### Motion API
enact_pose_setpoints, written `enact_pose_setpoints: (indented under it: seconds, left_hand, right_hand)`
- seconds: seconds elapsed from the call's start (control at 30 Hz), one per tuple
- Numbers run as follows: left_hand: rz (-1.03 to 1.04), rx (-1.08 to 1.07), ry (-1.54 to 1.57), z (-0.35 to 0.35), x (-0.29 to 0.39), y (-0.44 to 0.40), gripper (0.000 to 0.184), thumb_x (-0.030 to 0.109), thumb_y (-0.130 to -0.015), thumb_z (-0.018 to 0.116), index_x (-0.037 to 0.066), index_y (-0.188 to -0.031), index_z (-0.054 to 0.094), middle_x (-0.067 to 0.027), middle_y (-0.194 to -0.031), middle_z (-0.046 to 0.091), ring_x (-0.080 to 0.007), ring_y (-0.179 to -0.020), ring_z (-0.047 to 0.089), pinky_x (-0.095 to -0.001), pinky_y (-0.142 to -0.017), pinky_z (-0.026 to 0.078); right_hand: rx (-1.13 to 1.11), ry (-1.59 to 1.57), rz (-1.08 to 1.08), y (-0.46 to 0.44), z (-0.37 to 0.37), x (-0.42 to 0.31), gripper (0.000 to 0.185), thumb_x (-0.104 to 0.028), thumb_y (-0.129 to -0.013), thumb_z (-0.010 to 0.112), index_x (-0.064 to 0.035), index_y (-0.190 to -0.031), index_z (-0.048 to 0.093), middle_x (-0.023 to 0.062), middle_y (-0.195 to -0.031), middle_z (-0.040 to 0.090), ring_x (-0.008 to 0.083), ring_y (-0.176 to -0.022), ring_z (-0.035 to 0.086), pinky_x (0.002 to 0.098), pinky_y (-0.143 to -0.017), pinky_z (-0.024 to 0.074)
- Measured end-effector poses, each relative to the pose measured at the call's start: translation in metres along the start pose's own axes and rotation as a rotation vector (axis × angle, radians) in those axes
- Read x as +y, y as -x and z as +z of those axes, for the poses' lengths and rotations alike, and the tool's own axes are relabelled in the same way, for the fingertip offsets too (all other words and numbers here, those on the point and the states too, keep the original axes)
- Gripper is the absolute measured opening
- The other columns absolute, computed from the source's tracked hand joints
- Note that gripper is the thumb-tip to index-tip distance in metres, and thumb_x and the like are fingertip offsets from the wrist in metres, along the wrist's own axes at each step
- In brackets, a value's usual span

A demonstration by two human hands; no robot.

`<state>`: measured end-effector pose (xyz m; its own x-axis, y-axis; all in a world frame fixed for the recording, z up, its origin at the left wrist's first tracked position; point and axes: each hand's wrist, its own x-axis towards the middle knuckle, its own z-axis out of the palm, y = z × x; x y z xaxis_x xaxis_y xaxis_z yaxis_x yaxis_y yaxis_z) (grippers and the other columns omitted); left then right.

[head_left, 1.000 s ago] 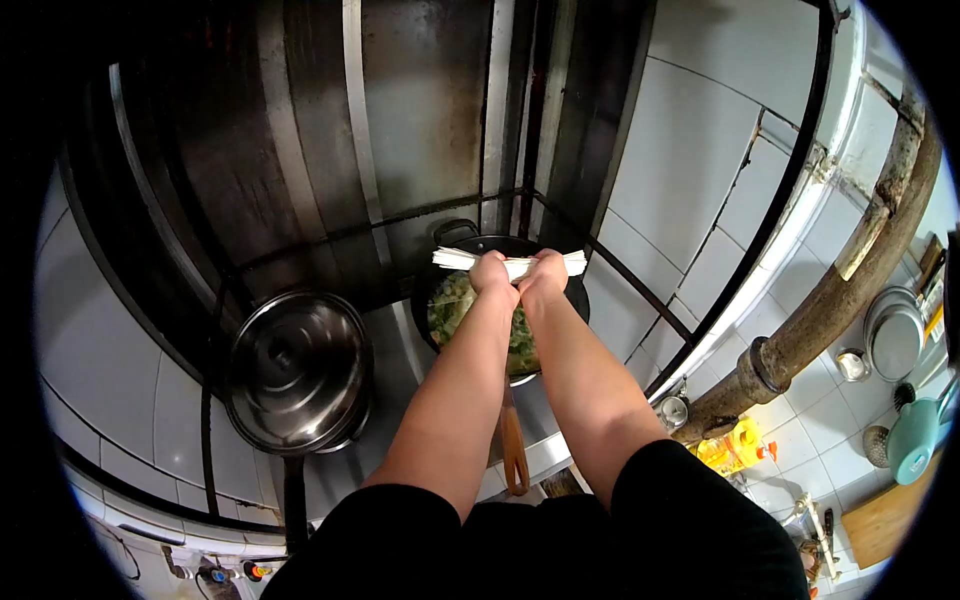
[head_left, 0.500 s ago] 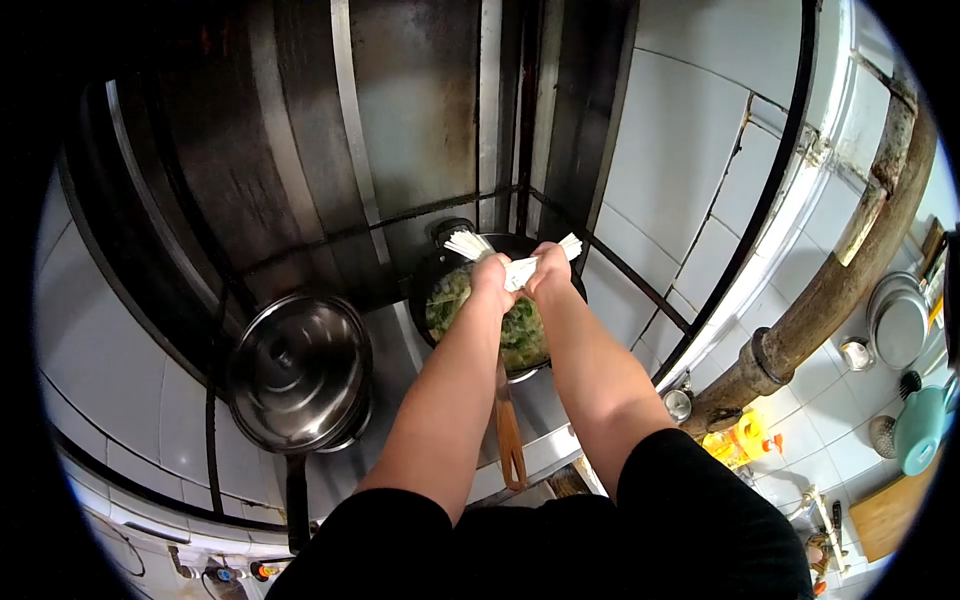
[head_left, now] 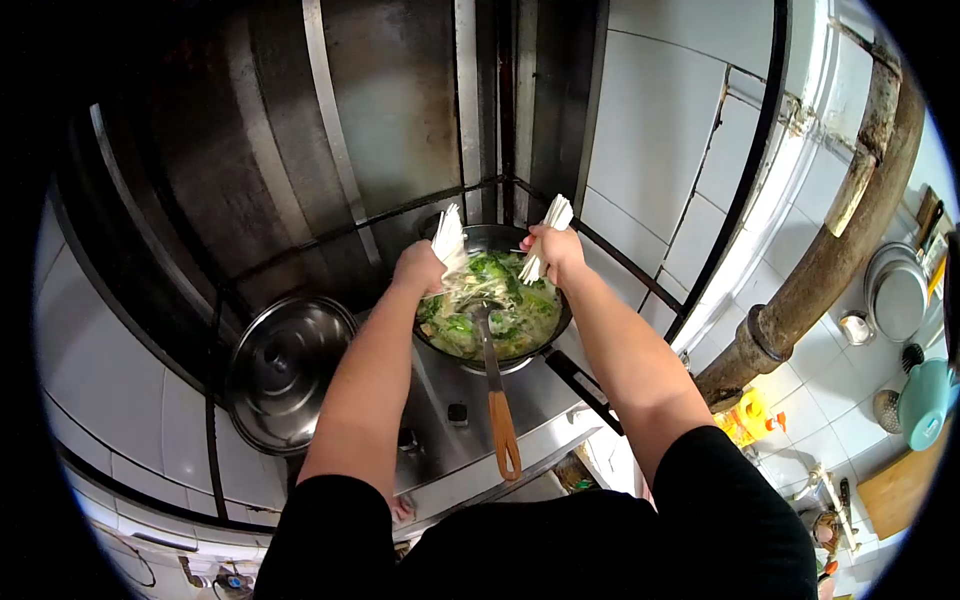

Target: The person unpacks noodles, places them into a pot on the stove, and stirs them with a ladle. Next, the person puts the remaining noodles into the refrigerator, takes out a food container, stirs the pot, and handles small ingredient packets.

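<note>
My left hand point(head_left: 420, 268) grips one bundle of dry white noodles point(head_left: 448, 234) above the left side of a black wok point(head_left: 497, 240). My right hand point(head_left: 562, 254) is closed on another bundle of dry noodles point(head_left: 545, 240) over the wok's right side. The two bundles are apart, their upper ends sticking up past my fists. Beneath them, green leaves and pale pieces fill the soup point(head_left: 520, 325). A spatula point(head_left: 503, 430) with a wooden handle rests with its metal head in the soup, its handle toward me.
A lidded steel pan point(head_left: 285, 370) stands left of the wok on the steel stove point(head_left: 440, 385). The wok's black handle point(head_left: 580, 388) points toward my front right. A thick pipe point(head_left: 790, 320) and a yellow bottle point(head_left: 745, 418) are on the right.
My hands were together on the noodles and have moved apart, each with a bundle. More of the soup and the spatula shows, and the view has shifted slightly.
</note>
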<state>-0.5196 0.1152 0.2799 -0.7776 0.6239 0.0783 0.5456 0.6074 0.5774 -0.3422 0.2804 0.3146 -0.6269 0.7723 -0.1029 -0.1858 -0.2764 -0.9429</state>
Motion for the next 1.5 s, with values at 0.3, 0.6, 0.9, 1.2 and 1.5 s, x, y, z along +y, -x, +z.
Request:
enact_pose_setpoints:
  seconds: [0.3,0.6,0.9,1.2,1.5]
  left_hand:
    - [0.111,-0.003,-0.513,-0.053,0.044,-0.001,0.025,0.005,-0.081,0.054,0.002,-0.100,0.069,-0.0203,-0.111,0.065,-0.0370,-0.103,0.063,-0.0433,-0.085,0.053]
    - [0.456,-0.203,-0.688,-0.026,0.127,-0.024,0.029,-0.002,-0.079,0.054,0.003,-0.103,0.070,-0.0190,-0.110,0.066,-0.0349,-0.102,0.064,-0.0413,-0.081,0.054]
    - [0.240,-0.632,-0.813,0.001,0.162,-0.025,0.033,0.023,-0.076,0.078,0.000,-0.098,0.071,-0.0133,-0.106,0.069,-0.0306,-0.094,0.067,-0.0419,-0.079,0.054]
    - [0.455,-0.082,-0.860,-0.006,0.131,-0.036,0.019,0.006,-0.080,0.059,0.005,-0.094,0.072,-0.0132,-0.102,0.069,-0.0318,-0.097,0.065,-0.0416,-0.078,0.054]
    - [0.542,-0.135,-0.792,-0.010,0.151,0.003,0.018,0.009,-0.079,0.061,0.007,-0.092,0.072,-0.0147,-0.098,0.069,-0.0332,-0.093,0.066,-0.0437,-0.078,0.054]
  right_hand:
    - [-0.025,0.096,0.016,0.019,-0.021,0.007,0.016,-0.014,-0.092,0.061,-0.0017,-0.099,0.054,0.0090,-0.080,0.065,0.0184,-0.067,0.061,0.0355,-0.058,0.0507]
    - [0.046,0.044,-0.096,0.033,-0.039,-0.006,0.021,-0.018,-0.092,0.062,-0.0003,-0.102,0.056,0.0110,-0.086,0.065,0.0215,-0.072,0.063,0.0374,-0.061,0.0523]
    - [0.059,0.058,-0.101,0.048,-0.060,-0.011,0.021,-0.018,-0.092,0.062,-0.0007,-0.103,0.055,0.0103,-0.087,0.063,0.0224,-0.077,0.064,0.0388,-0.063,0.0530]
    - [0.072,-0.045,-0.088,0.076,-0.054,-0.018,0.018,-0.014,-0.091,0.064,-0.0005,-0.101,0.056,0.0091,-0.082,0.064,0.0191,-0.071,0.063,0.0343,-0.063,0.0530]
    - [0.050,-0.046,-0.095,0.080,-0.060,-0.010,0.019,-0.016,-0.092,0.062,0.0004,-0.100,0.056,0.0104,-0.085,0.063,0.0219,-0.077,0.063,0.0372,-0.065,0.0538]
